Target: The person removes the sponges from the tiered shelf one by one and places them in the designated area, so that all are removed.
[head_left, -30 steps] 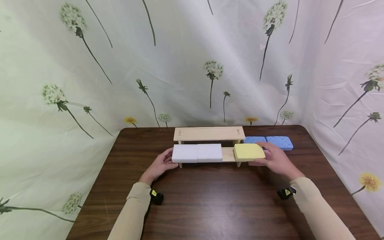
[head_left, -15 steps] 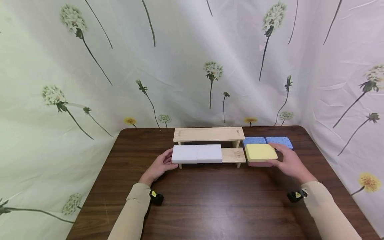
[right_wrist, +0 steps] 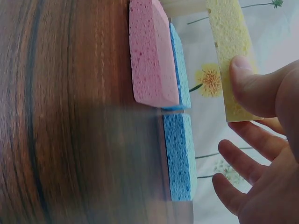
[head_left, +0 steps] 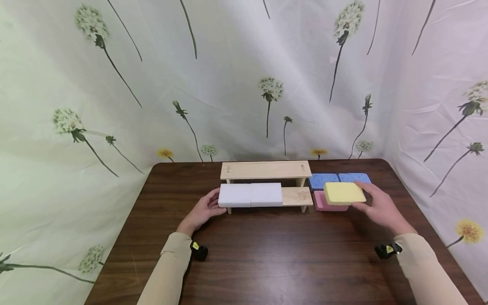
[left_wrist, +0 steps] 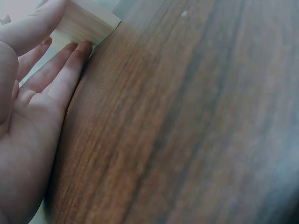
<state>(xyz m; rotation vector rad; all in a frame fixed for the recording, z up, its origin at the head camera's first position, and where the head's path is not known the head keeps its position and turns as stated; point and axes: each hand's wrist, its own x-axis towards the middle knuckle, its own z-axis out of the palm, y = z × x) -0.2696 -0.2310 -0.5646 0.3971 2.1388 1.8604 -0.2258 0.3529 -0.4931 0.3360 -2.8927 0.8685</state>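
Observation:
My right hand (head_left: 381, 207) pinches a yellow sponge (head_left: 344, 193) by its right end, thumb in front. The sponge is off the table, above and partly right of a pink sponge (head_left: 331, 201); in the right wrist view a gap shows between them. Two blue sponges (head_left: 323, 181) lie side by side behind. At the left end of a low wooden shelf (head_left: 296, 196), my left hand (head_left: 202, 212) rests with fingers fairly straight. Its fingertips touch the wood (left_wrist: 86, 23) in the left wrist view. Two white sponge-like blocks (head_left: 250, 195) sit on that lower step.
A higher wooden step (head_left: 266, 170) stands behind the lower one, near the table's back edge. The dark wood-grain table (head_left: 263, 254) stretches toward me. A white cloth with dandelion prints (head_left: 236, 106) hangs around the back and sides.
My right hand has carried the yellow sponge rightward, from over the shelf's right end to over the pink sponge, which now shows more. The left hand has stayed put.

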